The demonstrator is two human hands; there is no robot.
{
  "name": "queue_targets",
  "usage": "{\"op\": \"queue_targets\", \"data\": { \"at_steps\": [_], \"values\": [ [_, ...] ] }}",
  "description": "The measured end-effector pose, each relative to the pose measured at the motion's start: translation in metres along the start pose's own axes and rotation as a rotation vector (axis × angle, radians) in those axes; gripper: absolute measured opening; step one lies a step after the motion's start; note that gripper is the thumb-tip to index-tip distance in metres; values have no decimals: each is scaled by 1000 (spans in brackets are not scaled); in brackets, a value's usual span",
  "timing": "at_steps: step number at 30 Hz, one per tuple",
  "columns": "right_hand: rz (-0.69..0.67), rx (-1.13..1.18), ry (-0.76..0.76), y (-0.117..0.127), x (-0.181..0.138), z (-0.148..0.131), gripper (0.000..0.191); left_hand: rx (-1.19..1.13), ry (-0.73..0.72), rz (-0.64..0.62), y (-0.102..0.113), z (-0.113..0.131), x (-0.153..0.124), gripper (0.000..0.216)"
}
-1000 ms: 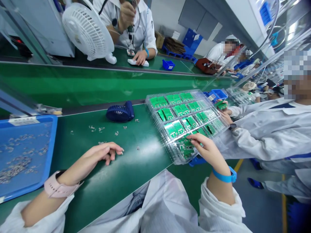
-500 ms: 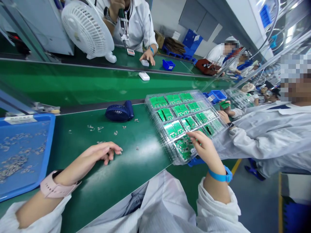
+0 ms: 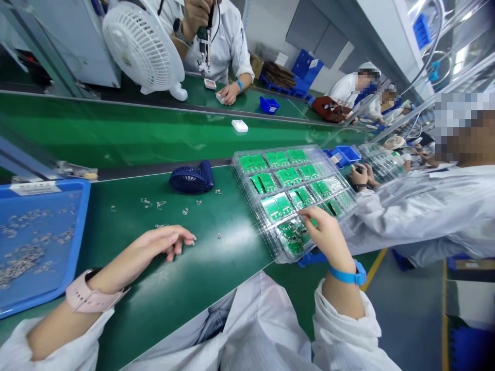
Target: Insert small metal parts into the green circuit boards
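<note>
My left hand [image 3: 164, 243] rests palm down over the green work table [image 3: 201, 278]. Its fingers are loosely bent and apart, with nothing in them. Small metal parts [image 3: 160, 225] lie scattered just beyond it. At the right, my right hand [image 3: 323, 229] reaches over a clear plastic tray [image 3: 266, 234] of green circuit boards [image 3: 277, 205]. Its fingertips are at a divider near the front compartments, fingers apart, and a bit of green shows through the gap between them. I see nothing lifted in this hand. Part of the front boards is hidden behind it.
A blue tray [image 3: 83, 226] of small metal parts stands at the left. A dark blue handheld fan [image 3: 191, 179] lies behind the scattered parts. Beyond runs a green conveyor belt [image 3: 154, 131] carrying a white case [image 3: 240, 126]. Co-workers sit opposite and at the right, near blue bins [image 3: 346, 154].
The white case on the belt has shifted right. The opposite co-worker's hand has moved left on the bench. My right hand has shifted slightly; my left hand stays nearly still.
</note>
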State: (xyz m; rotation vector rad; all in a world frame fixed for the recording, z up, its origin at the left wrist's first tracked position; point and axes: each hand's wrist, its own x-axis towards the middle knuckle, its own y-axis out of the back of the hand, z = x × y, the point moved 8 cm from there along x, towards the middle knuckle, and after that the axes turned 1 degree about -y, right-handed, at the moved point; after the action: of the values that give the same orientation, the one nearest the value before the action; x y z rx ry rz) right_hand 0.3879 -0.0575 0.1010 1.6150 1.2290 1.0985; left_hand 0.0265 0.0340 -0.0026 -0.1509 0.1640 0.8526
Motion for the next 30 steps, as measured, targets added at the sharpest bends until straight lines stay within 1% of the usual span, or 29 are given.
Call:
{"op": "queue_targets", "data": {
  "at_steps": [2,7,11,14,16,20,23,25,27,30],
  "values": [
    [7,-78,-12,0,13,-8,25,-6,-1,2,1,-1,0,39],
    [-123,-440,-33,-22,48,-25,34,-21,-8,1,1,-1,-1,36],
    [-195,-598,-83,-37,62,-31,38,-20,-23,2,1,-1,1,36],
    [-204,-665,-136,-39,64,-31,29,-30,-26,-5,1,-4,2,37],
    [-212,-693,-139,-40,63,-31,24,-40,-23,-12,1,-5,2,36],
    [-291,-626,-70,-44,61,-37,28,-44,-35,-15,0,-2,1,34],
    [-340,-592,-71,-47,63,-39,26,-35,-48,-13,-1,2,0,33],
    [-317,-602,-111,-45,65,-38,24,-33,-48,-16,-1,2,0,33],
    [-261,-609,-147,-39,68,-35,27,-41,-42,-17,-1,1,1,33],
    [-141,-588,-182,-21,64,-35,35,-77,-32,-9,0,-1,0,33]
  ]
}}
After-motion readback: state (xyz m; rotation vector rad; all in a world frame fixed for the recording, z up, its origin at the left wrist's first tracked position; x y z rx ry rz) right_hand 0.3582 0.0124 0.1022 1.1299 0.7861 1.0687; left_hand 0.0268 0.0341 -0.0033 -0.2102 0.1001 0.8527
